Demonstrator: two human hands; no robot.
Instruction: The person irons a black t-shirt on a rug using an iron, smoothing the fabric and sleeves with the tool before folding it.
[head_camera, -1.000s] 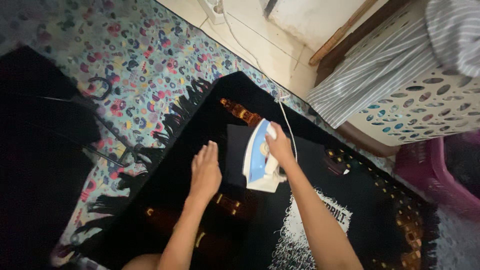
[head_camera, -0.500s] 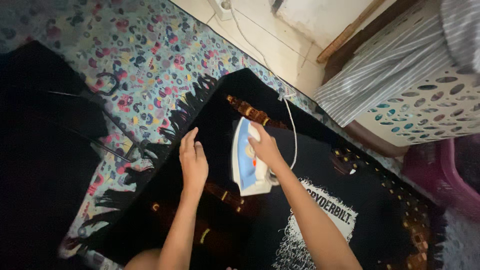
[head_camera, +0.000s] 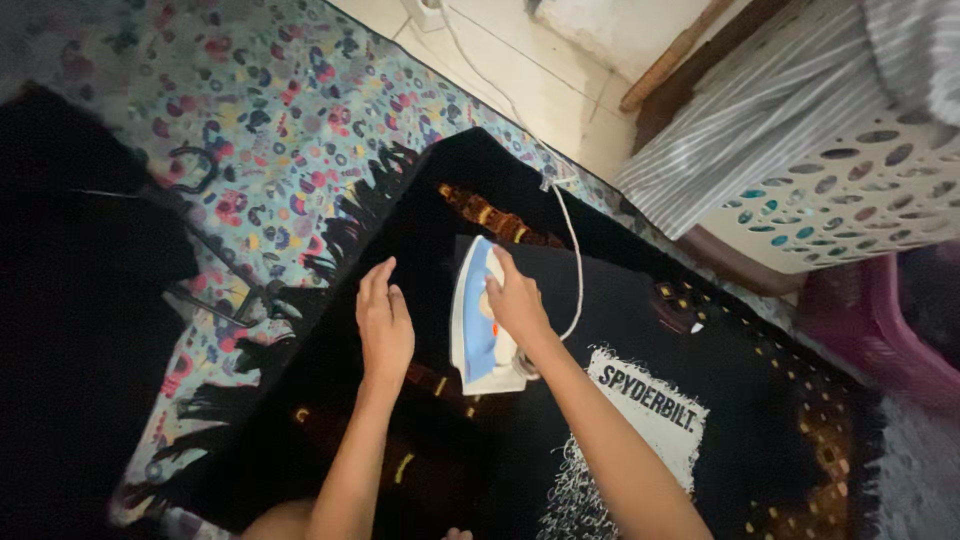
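My right hand (head_camera: 518, 300) grips the handle of a white and blue clothes iron (head_camera: 474, 322) that rests flat on a black garment (head_camera: 620, 330) spread over a dark fringed cloth. A white printed patch (head_camera: 648, 412) shows on the garment to the right of my forearm. My left hand (head_camera: 383, 325) lies flat, fingers together, pressing the dark fabric just left of the iron. The iron's white cord (head_camera: 572, 262) loops away from it toward the tiled floor at the top.
A flowered mat (head_camera: 250, 110) covers the floor at the left. A dark pile of clothing (head_camera: 70, 300) lies at the far left. A white laundry basket (head_camera: 850, 190) with striped cloth stands at the upper right, beside a pink tub (head_camera: 880, 320). Pale tiles (head_camera: 540, 70) at the top.
The iron and my right hand have slid a little to the left across the garment. My left hand has shifted left along the fabric with it.
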